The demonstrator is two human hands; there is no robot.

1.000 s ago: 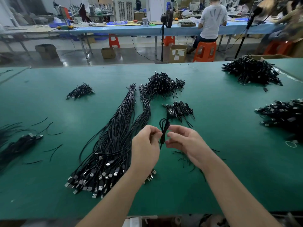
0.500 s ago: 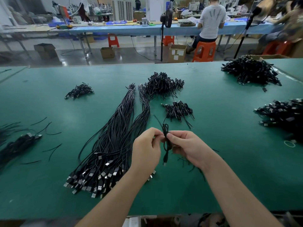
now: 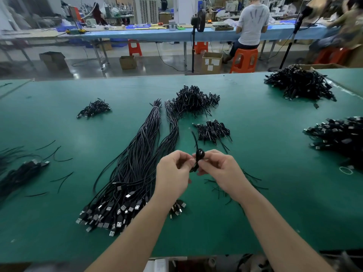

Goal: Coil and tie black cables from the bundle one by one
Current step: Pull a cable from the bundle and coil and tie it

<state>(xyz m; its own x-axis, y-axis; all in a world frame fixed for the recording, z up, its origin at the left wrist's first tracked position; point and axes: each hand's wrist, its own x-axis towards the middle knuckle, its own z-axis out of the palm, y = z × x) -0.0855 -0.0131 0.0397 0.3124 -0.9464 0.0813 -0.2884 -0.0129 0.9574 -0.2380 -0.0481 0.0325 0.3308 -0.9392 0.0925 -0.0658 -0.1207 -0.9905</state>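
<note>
Two bare hands meet above a green felt-covered worktable [image 3: 255,193], just below the centre of the view, working one small coil of thin black cable [image 3: 198,157]. The left hand [image 3: 172,173] pinches the coil from the nine o'clock side with curled fingers. The right hand [image 3: 222,171] pinches it from the three o'clock side, fingertips touching the cable. A loose black tail [image 3: 194,139] rises from the coil toward twelve o'clock; whether it is a tie or the cable's own end cannot be told.

The step in hand appears to be binding the coil. To do it well, one hand should probably hold the loops flat and tight while the other winds the tail firmly around the middle, so the coil does not spring apart.

The coil itself is tiny, dark and glossy, a few tight loops held in the air between the fingertips.

At nine o'clock from the hands lies the long bundle of straight black cables with silver USB plugs [image 3: 125,183], fanned toward seven o'clock. At one o'clock sits a small heap of finished black coils [image 3: 213,131], with a larger heap [image 3: 193,100] beyond it at twelve.
</note>
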